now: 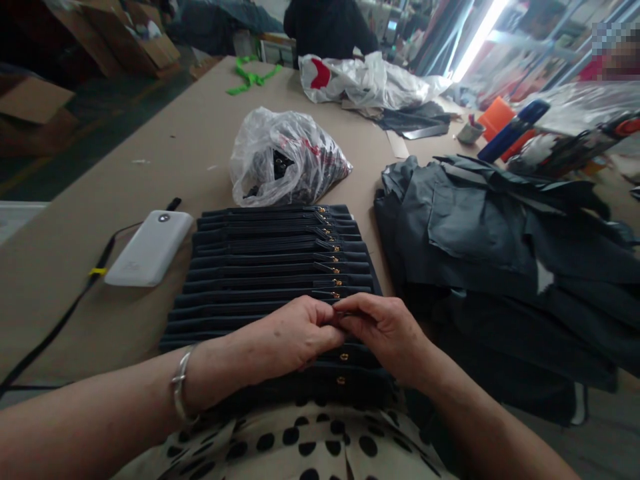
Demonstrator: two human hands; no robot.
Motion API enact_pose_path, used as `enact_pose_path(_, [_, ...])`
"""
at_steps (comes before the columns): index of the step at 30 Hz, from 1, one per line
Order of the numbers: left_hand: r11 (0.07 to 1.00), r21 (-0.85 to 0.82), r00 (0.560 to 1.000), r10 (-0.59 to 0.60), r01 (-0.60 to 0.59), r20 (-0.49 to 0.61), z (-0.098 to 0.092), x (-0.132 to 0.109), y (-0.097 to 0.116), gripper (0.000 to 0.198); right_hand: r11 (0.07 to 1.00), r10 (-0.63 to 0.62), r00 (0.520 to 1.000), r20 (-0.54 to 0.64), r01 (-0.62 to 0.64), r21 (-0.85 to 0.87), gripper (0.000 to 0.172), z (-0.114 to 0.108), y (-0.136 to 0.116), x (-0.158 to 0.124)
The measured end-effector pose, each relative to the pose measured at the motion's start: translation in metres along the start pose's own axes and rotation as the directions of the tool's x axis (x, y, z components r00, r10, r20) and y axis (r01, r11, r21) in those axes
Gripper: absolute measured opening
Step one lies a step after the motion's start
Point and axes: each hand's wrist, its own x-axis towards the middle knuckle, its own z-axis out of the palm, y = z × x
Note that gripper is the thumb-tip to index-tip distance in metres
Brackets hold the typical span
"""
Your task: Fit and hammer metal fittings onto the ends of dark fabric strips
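Dark zippered fabric pieces (260, 260) lie overlapped in a stack before me, their gold zipper sliders lined up near the right end. Dark pulls hang on the sliders in the upper rows; the two gold sliders nearest me show no pull. My left hand (295, 333) and my right hand (387, 330) meet over the lower rows, in line with the sliders. Both are closed, thumbs and forefingers pinched at a small zipper pull that the fingertips mostly hide. Just beyond the stack, a clear plastic bag (315, 150) gapes toward me with small black pieces inside.
A white power bank (150, 248) with a black cable lies left on the table (125, 180). Dark fabric pieces (480, 227) are heaped at right. Farther back are a green strip (250, 79), a plastic-wrapped bundle (375, 80), a small cup (470, 132) and a person (330, 27).
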Motion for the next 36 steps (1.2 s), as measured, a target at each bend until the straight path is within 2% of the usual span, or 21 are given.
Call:
enact_pose_path(2, [0.993, 0.110, 0.996, 0.055, -0.047, -0.074, -0.003, 0.001, 0.002, 0.017, 0.999, 0.047, 0.996, -0.071, -0.049, -0.022, 0.011, 0.001, 0.001, -0.001])
enact_pose_path(4, [0.963, 0.256, 0.985, 0.120, -0.086, -0.121, -0.007, 0.001, 0.005, 0.017, 0.991, 0.123, 0.989, -0.087, -0.126, -0.034, 0.009, 0.002, 0.005, -0.004])
enact_pose_path(7, [0.878, 0.467, 0.980, 0.169, -0.104, -0.100, -0.011, 0.000, 0.008, 0.019, 0.977, 0.198, 0.980, -0.028, -0.200, -0.070, 0.011, 0.002, 0.011, -0.010])
enact_pose_path(12, [0.758, 0.643, 0.985, 0.169, -0.108, -0.035, -0.012, 0.001, 0.005, 0.021, 0.958, 0.195, 0.977, 0.081, -0.172, -0.230, 0.019, 0.006, 0.016, -0.015])
enact_pose_path(15, [0.720, 0.684, 0.985, 0.175, -0.117, -0.015, -0.012, 0.002, 0.002, 0.021, 0.952, 0.205, 0.974, 0.096, -0.176, -0.250, 0.019, 0.007, 0.017, -0.014])
enact_pose_path(21, [0.718, 0.685, 0.985, 0.171, -0.125, 0.000, -0.011, 0.002, 0.005, 0.020, 0.948, 0.236, 0.966, 0.110, -0.204, -0.246, 0.015, 0.006, 0.018, -0.013])
enact_pose_path(28, [0.678, 0.728, 0.986, 0.169, -0.104, -0.016, -0.013, 0.001, 0.003, 0.022, 0.905, 0.193, 0.972, 0.132, -0.124, -0.406, 0.015, 0.012, 0.018, -0.012])
enact_pose_path(36, [0.629, 0.772, 0.978, 0.204, -0.090, -0.053, -0.011, 0.003, -0.005, 0.023, 0.827, 0.252, 0.965, 0.066, -0.179, -0.532, 0.010, 0.019, 0.019, -0.012])
